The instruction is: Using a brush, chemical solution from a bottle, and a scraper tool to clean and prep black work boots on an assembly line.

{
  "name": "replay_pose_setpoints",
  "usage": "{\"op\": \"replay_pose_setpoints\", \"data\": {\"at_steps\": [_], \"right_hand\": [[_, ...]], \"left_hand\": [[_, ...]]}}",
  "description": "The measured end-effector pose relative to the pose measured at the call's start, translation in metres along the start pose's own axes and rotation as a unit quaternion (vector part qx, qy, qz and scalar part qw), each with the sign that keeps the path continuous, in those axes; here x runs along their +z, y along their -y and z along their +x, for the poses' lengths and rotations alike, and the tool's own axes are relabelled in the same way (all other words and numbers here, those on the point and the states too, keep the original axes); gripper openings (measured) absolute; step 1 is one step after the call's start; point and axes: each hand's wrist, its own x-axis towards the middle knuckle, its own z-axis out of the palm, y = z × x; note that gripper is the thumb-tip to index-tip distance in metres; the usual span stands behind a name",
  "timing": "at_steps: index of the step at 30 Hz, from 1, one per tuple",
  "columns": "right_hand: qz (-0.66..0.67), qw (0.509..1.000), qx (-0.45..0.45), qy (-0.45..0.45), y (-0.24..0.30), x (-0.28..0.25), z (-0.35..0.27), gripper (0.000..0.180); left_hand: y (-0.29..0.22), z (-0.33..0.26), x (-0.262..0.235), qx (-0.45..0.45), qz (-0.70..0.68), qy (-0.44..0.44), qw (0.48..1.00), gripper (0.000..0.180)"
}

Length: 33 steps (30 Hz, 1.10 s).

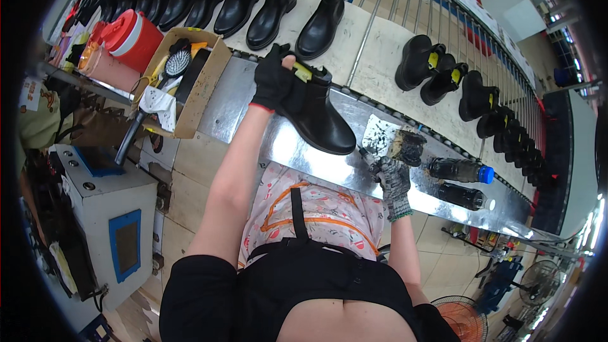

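A worker's left hand (273, 79), in a black glove, reaches forward with the arm nearly straight and clamps around the ankle opening of a black ankle boot (316, 114), which stands with its sole on the shiny metal counter (234, 98). The right hand (394, 180), in a grey knit glove, is bent in at the elbow and curled around a dark, stained brush (405, 147) just right of the boot's toe. Two dark bottles (459, 180) lie beside it. More black boots (272, 9) line the rack beyond.
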Motion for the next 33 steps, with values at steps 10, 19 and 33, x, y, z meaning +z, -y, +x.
{"op": "replay_pose_setpoints", "data": {"at_steps": [10,19,33], "right_hand": [[-0.027,0.997,-0.045,-0.064,-0.007,0.002,0.0,0.03],[-0.099,0.991,-0.059,-0.065,0.013,0.004,0.0,0.036],[-0.139,0.978,-0.155,-0.028,0.042,0.001,-0.025,0.03]], "left_hand": [[-0.007,-0.063,-0.052,-0.013,0.015,-0.011,1.0,0.081],[-0.048,-0.118,-0.086,-0.068,-0.013,0.015,0.997,0.074],[-0.085,-0.166,-0.095,-0.282,-0.32,0.294,0.855,0.081]]}}
